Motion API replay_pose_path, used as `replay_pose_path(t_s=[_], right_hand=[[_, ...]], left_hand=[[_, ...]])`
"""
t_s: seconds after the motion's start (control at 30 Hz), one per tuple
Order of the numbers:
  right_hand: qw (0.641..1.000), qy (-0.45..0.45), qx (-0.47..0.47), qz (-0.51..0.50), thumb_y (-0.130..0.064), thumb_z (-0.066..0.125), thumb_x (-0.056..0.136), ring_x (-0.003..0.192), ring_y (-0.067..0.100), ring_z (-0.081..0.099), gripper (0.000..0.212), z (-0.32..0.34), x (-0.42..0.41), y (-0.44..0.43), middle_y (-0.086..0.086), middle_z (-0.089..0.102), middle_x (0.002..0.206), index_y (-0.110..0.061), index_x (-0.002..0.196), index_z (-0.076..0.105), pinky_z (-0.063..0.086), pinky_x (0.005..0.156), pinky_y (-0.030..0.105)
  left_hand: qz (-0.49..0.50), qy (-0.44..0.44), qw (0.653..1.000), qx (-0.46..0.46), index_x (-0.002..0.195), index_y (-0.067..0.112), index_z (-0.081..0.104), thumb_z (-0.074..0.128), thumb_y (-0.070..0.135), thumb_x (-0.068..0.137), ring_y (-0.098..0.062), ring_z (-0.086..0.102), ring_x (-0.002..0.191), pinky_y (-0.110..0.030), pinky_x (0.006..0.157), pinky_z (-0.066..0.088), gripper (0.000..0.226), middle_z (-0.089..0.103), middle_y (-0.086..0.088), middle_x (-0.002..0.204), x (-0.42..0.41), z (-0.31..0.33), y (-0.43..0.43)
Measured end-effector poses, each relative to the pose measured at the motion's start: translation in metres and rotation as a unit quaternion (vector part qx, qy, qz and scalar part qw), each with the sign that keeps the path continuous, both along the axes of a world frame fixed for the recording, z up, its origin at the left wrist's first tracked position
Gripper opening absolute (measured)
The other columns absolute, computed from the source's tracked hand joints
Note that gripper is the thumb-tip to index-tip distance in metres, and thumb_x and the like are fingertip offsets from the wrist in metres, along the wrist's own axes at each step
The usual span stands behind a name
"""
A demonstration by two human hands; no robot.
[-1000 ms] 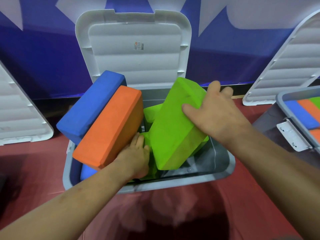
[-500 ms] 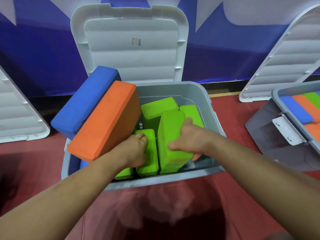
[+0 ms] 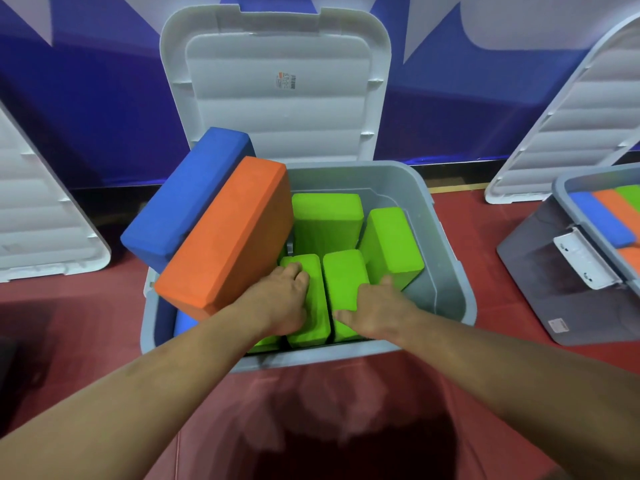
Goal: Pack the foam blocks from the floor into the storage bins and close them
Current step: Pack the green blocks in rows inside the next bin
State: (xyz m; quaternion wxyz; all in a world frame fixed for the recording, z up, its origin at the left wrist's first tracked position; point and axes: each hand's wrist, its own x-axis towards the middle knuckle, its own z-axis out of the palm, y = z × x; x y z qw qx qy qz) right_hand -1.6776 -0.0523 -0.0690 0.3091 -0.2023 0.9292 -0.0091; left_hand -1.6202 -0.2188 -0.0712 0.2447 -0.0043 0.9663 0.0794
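Green foam fills most of the open storage bin (image 3: 329, 355), whose white lid (image 3: 277, 109) stands up against the blue wall. Four green blocks stand on end inside: one at the back (image 3: 327, 220), one at the right (image 3: 391, 244), and two side by side at the near wall. The left hand (image 3: 280, 303) lies on the near-left green block (image 3: 313, 327), its fingers bent over the top; whether they grip cannot be told. The right hand (image 3: 377, 310) rests flat on the near-right green block (image 3: 343, 278), fingers straight and thumb spread. An orange block (image 3: 225, 237) and a blue block (image 3: 187, 202) lean tilted over the bin's left rim. On the red floor (image 3: 86, 323) to the right stands a second bin (image 3: 540, 271) holding blue, orange and green blocks.
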Motion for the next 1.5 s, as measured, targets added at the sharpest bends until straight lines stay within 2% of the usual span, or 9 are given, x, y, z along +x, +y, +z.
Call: replay_pose_path(t_s=[0.17,0.33,0.47,0.63,0.7,0.8,1.17,1.33,1.5], right_hand=[[0.993,0.08,-0.087,-0.026,-0.043,0.075,0.079,0.099,0.036,0.06,0.078,-0.005,0.002,-0.012,0.018,0.037,0.125,-0.008,0.129,0.026,0.049,0.08,0.037],[0.987,0.027,-0.125,-0.102,-0.039,0.077,0.072,0.095,0.034,0.061,0.082,-0.016,-0.002,-0.009,0.016,0.055,0.11,-0.007,0.127,0.024,0.048,0.071,0.033],[0.981,-0.002,-0.167,-0.098,-0.028,0.066,0.084,0.077,0.025,0.063,0.061,-0.014,-0.009,-0.006,0.007,0.061,0.086,-0.004,0.126,0.029,0.048,0.063,0.035],[0.989,-0.023,-0.131,-0.06,-0.031,0.053,0.094,0.083,0.028,0.057,0.039,-0.012,-0.02,-0.003,0.013,0.062,0.105,-0.006,0.121,0.042,0.045,0.071,0.031],[0.988,0.077,-0.12,-0.053,-0.037,0.052,0.092,0.094,0.033,0.057,0.036,-0.005,-0.043,-0.004,0.02,0.059,0.114,-0.006,0.111,0.052,0.046,0.078,0.034],[0.975,0.185,-0.079,-0.096,-0.039,0.056,0.09,0.117,0.043,0.047,0.061,-0.002,-0.095,0.008,0.026,0.044,0.129,-0.002,0.134,0.036,0.041,0.098,0.044],[0.99,-0.018,-0.101,-0.102,-0.048,0.074,0.079,0.119,0.031,0.056,0.122,-0.017,-0.105,0.038,0.019,0.052,0.137,-0.014,0.153,-0.017,0.044,0.089,0.03],[0.99,-0.117,-0.064,-0.036,-0.044,0.078,0.078,0.121,0.029,0.055,0.13,-0.025,-0.079,0.046,0.015,0.054,0.139,-0.021,0.15,-0.028,0.045,0.098,0.032],[0.985,-0.137,-0.077,-0.076,-0.038,0.081,0.077,0.091,0.029,0.066,0.131,-0.021,-0.079,0.05,0.014,0.058,0.127,-0.026,0.149,-0.028,0.06,0.068,0.038]], left_hand=[[-0.001,0.017,1.0,-0.016,0.133,0.006,0.039,0.049,0.024,0.091,-0.033,0.035,0.13,-0.04,0.111,0.032,0.047,0.03,-0.017,0.146,0.0,-0.004,0.004],[0.029,0.061,0.998,0.009,0.132,0.006,0.039,0.048,0.024,0.093,-0.033,0.041,0.123,-0.04,0.107,0.034,0.044,0.04,-0.016,0.134,0.0,-0.011,0.003],[0.005,0.046,0.999,-0.022,0.156,0.033,-0.001,0.04,0.02,0.095,-0.037,0.039,0.118,-0.041,0.106,0.03,0.074,0.033,-0.02,0.134,0.0,-0.012,0.007],[-0.044,-0.012,0.996,-0.081,0.151,0.051,-0.001,0.035,0.016,0.095,-0.038,0.021,0.135,-0.041,0.112,0.024,0.076,0.01,-0.022,0.152,-0.002,-0.012,0.009],[-0.048,-0.023,0.995,-0.086,0.151,0.052,-0.003,0.035,0.015,0.095,-0.039,0.016,0.139,-0.042,0.113,0.022,0.077,0.002,-0.024,0.155,-0.003,-0.013,0.009],[-0.053,-0.02,0.994,-0.094,0.149,0.054,-0.006,0.035,0.016,0.095,-0.04,0.014,0.14,-0.043,0.114,0.021,0.078,-0.002,-0.025,0.157,-0.003,-0.015,0.009],[-0.063,-0.016,0.992,-0.106,0.148,0.055,-0.009,0.032,0.018,0.098,-0.039,0.017,0.138,-0.042,0.113,0.023,0.075,-0.004,-0.026,0.158,-0.007,-0.014,0.01],[-0.096,0.032,0.987,-0.123,0.152,0.048,-0.001,0.032,0.029,0.101,-0.035,0.035,0.118,-0.04,0.105,0.036,0.064,0.025,-0.024,0.142,-0.008,-0.018,0.009],[-0.09,0.064,0.988,-0.111,0.153,0.046,0.011,0.036,0.039,0.099,-0.032,0.038,0.115,-0.037,0.099,0.04,0.06,0.034,-0.017,0.13,-0.01,-0.021,0.017]])
